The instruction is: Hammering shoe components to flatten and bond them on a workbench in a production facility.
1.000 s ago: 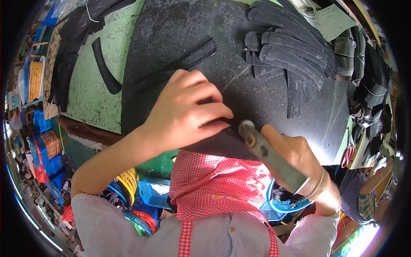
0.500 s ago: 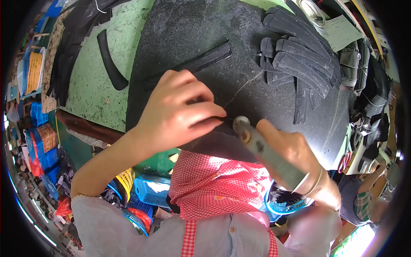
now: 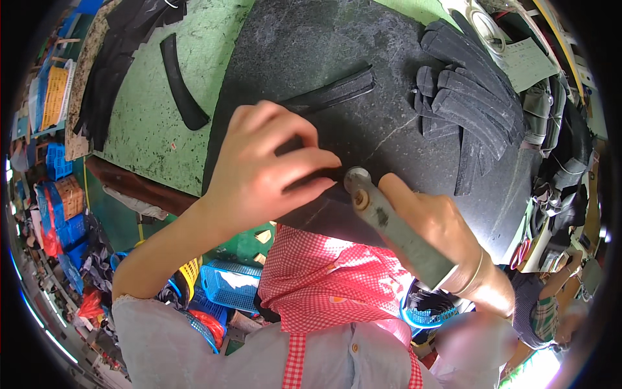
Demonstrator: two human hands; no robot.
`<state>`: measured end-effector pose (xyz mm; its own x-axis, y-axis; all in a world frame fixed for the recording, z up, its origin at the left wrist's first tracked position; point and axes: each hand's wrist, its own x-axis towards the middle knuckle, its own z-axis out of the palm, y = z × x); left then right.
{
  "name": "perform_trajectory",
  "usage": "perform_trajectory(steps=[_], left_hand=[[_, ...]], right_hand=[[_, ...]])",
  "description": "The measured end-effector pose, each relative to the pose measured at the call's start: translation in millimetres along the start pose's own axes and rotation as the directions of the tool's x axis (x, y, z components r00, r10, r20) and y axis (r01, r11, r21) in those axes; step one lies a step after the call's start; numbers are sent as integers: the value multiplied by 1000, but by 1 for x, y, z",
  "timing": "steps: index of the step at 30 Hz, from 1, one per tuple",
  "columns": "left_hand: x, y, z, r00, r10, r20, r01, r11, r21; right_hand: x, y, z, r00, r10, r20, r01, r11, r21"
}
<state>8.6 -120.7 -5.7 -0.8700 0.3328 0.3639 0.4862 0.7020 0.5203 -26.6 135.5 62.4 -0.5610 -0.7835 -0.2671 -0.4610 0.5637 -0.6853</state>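
Note:
My left hand (image 3: pixel 269 168) is bent over a dark work slab (image 3: pixel 382 39), its thumb and forefinger curled toward each other. Something dark seems to lie between their tips, but against the black surface I cannot make it out. In my right hand (image 3: pixel 431 217) is a hammer-like tool with a long grey body (image 3: pixel 405 240) and a round metal head (image 3: pixel 357 175). That head is close beside my left fingertips, just above the slab. Beyond my left hand lies a folded black strip (image 3: pixel 340 89), partly hidden by the knuckles.
Stacked black strips (image 3: pixel 476 97) are at the far right of the slab. One curved black strip (image 3: pixel 181 84) rests on the green tabletop (image 3: pixel 139 123). Red-handled scissors (image 3: pixel 520 253) are at the right edge. Blue baskets (image 3: pixel 230 288) stand below, beside my red checked apron (image 3: pixel 324 272).
The slab and strips appear shifted slightly to the right in view. The tool's round head has come a little nearer my left fingertips; both hands keep much the same pose.

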Motion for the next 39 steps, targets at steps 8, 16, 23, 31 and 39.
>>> perform_trajectory(steps=[8,16,23,31,39], left_hand=[[-11,6,-3,998,23,-53,-16,991,135],[-26,17,6,991,26,-129,4,974,226],[-38,22,13,973,-152,-175,165,984,64],[-39,34,16,979,-105,-175,135,976,172],[-48,31,19,947,-225,-231,246,967,67]], right_hand=[[7,-1,5,1000,14,-8,-13,1000,26],[13,-9,1,999,-17,-39,14,998,-67],[20,-6,-4,994,-94,-59,96,995,32],[25,-6,-9,990,-135,-29,132,988,-82],[27,0,-10,996,-85,7,84,994,71]])
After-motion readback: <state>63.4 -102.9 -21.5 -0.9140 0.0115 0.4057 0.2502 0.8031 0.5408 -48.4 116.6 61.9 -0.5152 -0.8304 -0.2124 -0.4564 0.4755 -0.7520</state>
